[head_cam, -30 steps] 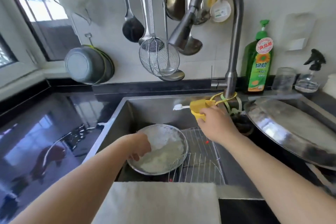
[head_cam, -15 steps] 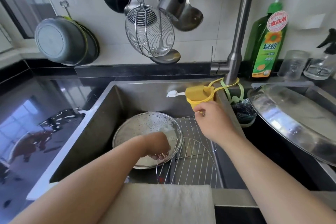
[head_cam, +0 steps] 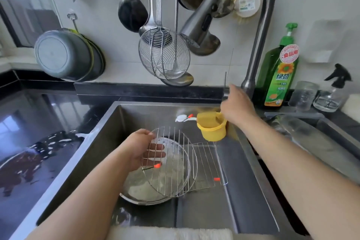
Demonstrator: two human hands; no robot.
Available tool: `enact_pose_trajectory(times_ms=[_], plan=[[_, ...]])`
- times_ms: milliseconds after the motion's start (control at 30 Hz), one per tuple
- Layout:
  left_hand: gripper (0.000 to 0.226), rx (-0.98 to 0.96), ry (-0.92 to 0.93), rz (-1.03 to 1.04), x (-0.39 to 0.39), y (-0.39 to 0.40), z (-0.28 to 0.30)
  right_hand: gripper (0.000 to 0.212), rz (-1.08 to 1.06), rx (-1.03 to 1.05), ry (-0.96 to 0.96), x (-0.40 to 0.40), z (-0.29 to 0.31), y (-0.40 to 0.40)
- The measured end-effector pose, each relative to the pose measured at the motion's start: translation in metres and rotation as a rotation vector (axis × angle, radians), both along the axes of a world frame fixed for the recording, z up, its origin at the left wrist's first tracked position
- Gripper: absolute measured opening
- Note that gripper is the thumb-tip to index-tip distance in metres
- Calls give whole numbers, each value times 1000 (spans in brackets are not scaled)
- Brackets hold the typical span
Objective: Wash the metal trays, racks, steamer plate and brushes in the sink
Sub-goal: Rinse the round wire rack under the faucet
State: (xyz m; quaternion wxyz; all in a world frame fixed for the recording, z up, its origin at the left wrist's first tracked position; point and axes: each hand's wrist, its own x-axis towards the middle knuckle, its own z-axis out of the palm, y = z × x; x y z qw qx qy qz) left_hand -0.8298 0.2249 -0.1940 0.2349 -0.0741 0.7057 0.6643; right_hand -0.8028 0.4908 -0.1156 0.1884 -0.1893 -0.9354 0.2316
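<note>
Wall: a wire skimmer (head_cam: 164, 54) and black ladle (head_cam: 132, 12) hung on it.
Left: grey basins (head_cam: 66, 55) hung tilted.
Table: green soap bottle (head_cam: 280, 72), glass jar (head_cam: 303, 95), spray bottle (head_cam: 334, 93) stood behind the sink.

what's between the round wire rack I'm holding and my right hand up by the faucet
In the head view, the yellow cup hanging at the sink's back wall, sponge inside, sits between the round rack and right hand.

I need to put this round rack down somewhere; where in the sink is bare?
Bare: sink floor right of the square rack, near the front wall. Crowded: the middle, where the soapy tray lies under the round rack.
</note>
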Motion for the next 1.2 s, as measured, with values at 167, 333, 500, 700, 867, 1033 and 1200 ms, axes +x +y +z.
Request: enact_pose_trajectory(times_ms=[167, 333, 500, 700, 867, 1033, 1200], plan=[[24, 68, -32, 118, -8, -6, -2, 32, -60, -168, -211, -49, 21, 1], [26, 130, -117, 138, -9, -10, -1, 64, 67, -215, -317, -27, 25, -6], [27, 115, -134, 141, -7, -12, 1, 33, 296, -719, 351, 14, 95, -32], [30, 75, -123, 86, -2, -9, 0, 17, 535, -1029, 452, 13, 154, -72], [27, 110, -96, 40, 3, -8, 6, 22, 367, -615, 385, 11, 116, -61], [25, 153, -106, 15, 5, -4, 5, 44, 402, -532, 58, 31, 42, -50], [27, 69, -81, 13, 2, -4, 3, 48, 454, -653, -52, 25, 6, -54]])
